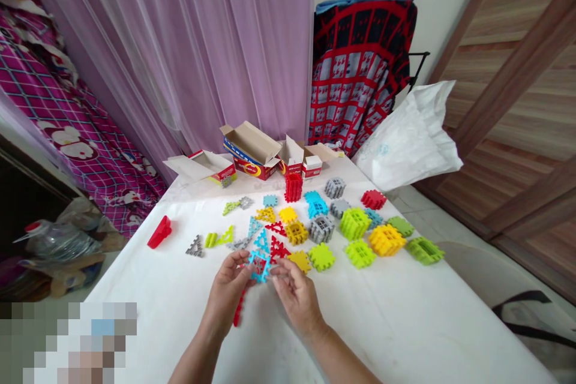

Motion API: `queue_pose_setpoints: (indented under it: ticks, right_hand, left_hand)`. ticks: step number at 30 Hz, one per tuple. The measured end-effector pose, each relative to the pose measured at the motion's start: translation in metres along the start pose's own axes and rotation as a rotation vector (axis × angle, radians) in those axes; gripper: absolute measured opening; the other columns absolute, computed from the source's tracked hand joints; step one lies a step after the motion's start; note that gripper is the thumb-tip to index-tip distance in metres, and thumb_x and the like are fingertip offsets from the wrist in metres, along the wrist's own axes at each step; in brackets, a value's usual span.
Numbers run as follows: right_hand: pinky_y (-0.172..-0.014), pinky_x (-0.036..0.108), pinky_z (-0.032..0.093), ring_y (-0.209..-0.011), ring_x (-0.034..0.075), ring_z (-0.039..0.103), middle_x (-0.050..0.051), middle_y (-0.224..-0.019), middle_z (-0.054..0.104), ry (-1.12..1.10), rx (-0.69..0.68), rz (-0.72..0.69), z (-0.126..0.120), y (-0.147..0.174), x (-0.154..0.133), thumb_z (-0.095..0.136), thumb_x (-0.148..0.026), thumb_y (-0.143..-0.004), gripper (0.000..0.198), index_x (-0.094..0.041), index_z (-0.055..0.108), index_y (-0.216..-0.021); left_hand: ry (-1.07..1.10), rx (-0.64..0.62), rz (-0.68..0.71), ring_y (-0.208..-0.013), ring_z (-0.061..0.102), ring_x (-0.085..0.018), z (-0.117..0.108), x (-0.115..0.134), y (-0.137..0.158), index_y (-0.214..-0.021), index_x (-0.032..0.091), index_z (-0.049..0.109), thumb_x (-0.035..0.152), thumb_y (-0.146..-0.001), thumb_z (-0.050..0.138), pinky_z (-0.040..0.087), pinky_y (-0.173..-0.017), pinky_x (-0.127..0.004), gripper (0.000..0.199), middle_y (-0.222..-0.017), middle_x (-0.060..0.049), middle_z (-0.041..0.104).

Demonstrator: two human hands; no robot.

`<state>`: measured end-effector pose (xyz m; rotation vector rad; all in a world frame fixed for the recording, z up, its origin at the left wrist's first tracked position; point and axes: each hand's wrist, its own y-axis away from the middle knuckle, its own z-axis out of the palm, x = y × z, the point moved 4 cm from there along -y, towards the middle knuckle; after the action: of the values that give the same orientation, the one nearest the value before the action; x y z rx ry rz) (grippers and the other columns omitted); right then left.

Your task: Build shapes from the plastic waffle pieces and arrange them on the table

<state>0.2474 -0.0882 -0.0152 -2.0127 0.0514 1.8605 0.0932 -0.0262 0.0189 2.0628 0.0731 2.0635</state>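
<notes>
Above the near middle of the table, a light-blue square frame piece (pixel 252 261) with notched edges is held up between my hands. My left hand (pixel 230 285) pinches its left side. The fingertips of my right hand (pixel 297 293) close on its right edge. Just behind it lie a blue triangular piece (pixel 261 240) and red triangular pieces (pixel 279 249). A long red piece (pixel 239 311) lies beside my left hand, partly hidden by it. To the right of the frame sits a yellow square piece (pixel 300 261).
Stacks of green (pixel 355 224), orange (pixel 387 240) and grey (pixel 321 230) interlocking pieces cover the right. A red plastic piece (pixel 159 232) and grey triangles (pixel 195 246) lie left. Opened cardboard boxes (pixel 252 144) line the back; a white bag (pixel 407 138) stands at the far right corner.
</notes>
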Motion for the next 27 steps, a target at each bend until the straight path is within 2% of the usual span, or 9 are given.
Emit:
queue_pose_setpoints:
  ticks: [6, 10, 14, 18, 22, 27]
  right_hand:
    - [-0.05, 0.024, 0.047, -0.052, 0.014, 0.056, 0.001, -0.061, 0.062, -0.134, 0.028, 0.148, 0.0, 0.002, 0.01, 0.06, -0.059, -0.086, 0.042, -0.018, 0.068, -0.091]
    - [-0.049, 0.023, 0.045, -0.051, 0.012, 0.052, -0.001, -0.061, 0.059, -0.158, 0.006, 0.153, 0.0, 0.002, 0.005, 0.057, -0.059, -0.088, 0.043, -0.018, 0.069, -0.093]
    - [-0.043, 0.021, 0.041, -0.045, 0.01, 0.045, -0.003, -0.054, 0.053, -0.144, 0.034, 0.143, -0.001, 0.0, 0.004, 0.062, -0.06, -0.084, 0.042, -0.018, 0.068, -0.085]
    - [-0.045, 0.023, 0.047, -0.048, 0.012, 0.054, -0.001, -0.06, 0.061, -0.22, 0.092, 0.191, -0.002, -0.002, 0.003, 0.065, -0.063, -0.08, 0.044, -0.019, 0.066, -0.086]
    - [-0.043, 0.023, 0.047, -0.048, 0.012, 0.055, 0.003, -0.069, 0.068, -0.273, 0.098, 0.239, -0.002, -0.002, 0.003, 0.067, -0.064, -0.078, 0.045, -0.02, 0.065, -0.087]
    - [-0.048, 0.023, 0.046, -0.051, 0.012, 0.054, 0.001, -0.063, 0.064, -0.209, 0.035, 0.217, -0.001, 0.003, 0.005, 0.066, -0.057, -0.081, 0.038, -0.019, 0.063, -0.081]
  left_hand:
    - [0.017, -0.043, -0.069, -0.071, 0.065, -0.013, 0.011, 0.002, 0.006, -0.095, 0.022, 0.06, 0.053, -0.056, 0.078, 0.055, -0.064, -0.026, 0.053, -0.088, 0.0, 0.068]
    - [-0.029, -0.055, -0.051, -0.069, 0.065, -0.014, 0.011, 0.002, 0.004, -0.094, 0.022, 0.063, 0.054, -0.057, 0.077, 0.053, -0.061, -0.026, 0.051, -0.087, -0.001, 0.069]
    - [-0.033, -0.059, -0.008, -0.063, 0.061, -0.013, 0.01, 0.002, 0.003, -0.09, 0.022, 0.065, 0.052, -0.056, 0.08, 0.049, -0.053, -0.024, 0.048, -0.084, -0.002, 0.071]
    - [-0.017, -0.055, -0.026, -0.065, 0.063, -0.014, 0.013, 0.001, 0.005, -0.093, 0.022, 0.066, 0.055, -0.058, 0.079, 0.047, -0.05, -0.022, 0.05, -0.081, -0.002, 0.071]
    - [-0.035, -0.102, -0.096, -0.065, 0.063, -0.015, 0.019, -0.005, 0.011, -0.09, 0.021, 0.067, 0.06, -0.058, 0.077, 0.044, -0.045, -0.02, 0.052, -0.072, -0.001, 0.068]
    - [-0.005, -0.039, -0.108, -0.053, 0.057, -0.012, 0.02, -0.007, 0.01, -0.088, 0.02, 0.066, 0.06, -0.056, 0.077, 0.037, -0.04, -0.019, 0.052, -0.059, 0.004, 0.059]
